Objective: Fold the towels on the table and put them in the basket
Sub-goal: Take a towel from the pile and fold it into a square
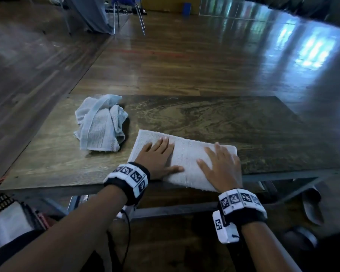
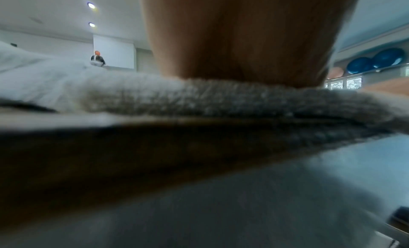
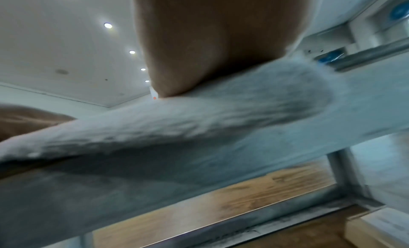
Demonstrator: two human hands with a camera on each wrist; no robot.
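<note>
The left hand point(image 1: 159, 157) and the right hand point(image 1: 222, 166) lie flat, fingers point(image 1: 162, 143) spread, on a folded white towel point(image 1: 186, 152) at the tabletop's point(image 1: 224, 118) near edge, and a crumpled blue towel point(image 1: 100, 122) sits near the far left corner.

1. A glossy brown wooden plank floor point(image 1: 185, 61) stretches beyond the far table edge.
2. A metal-legged chair point(image 1: 129, 14) stands on that floor, far back.
3. A small blue upright container point(image 1: 186, 9) stands right of the chair.
4. Round blue exercise balls point(image 2: 374, 61) sit on a wall shelf.
</note>
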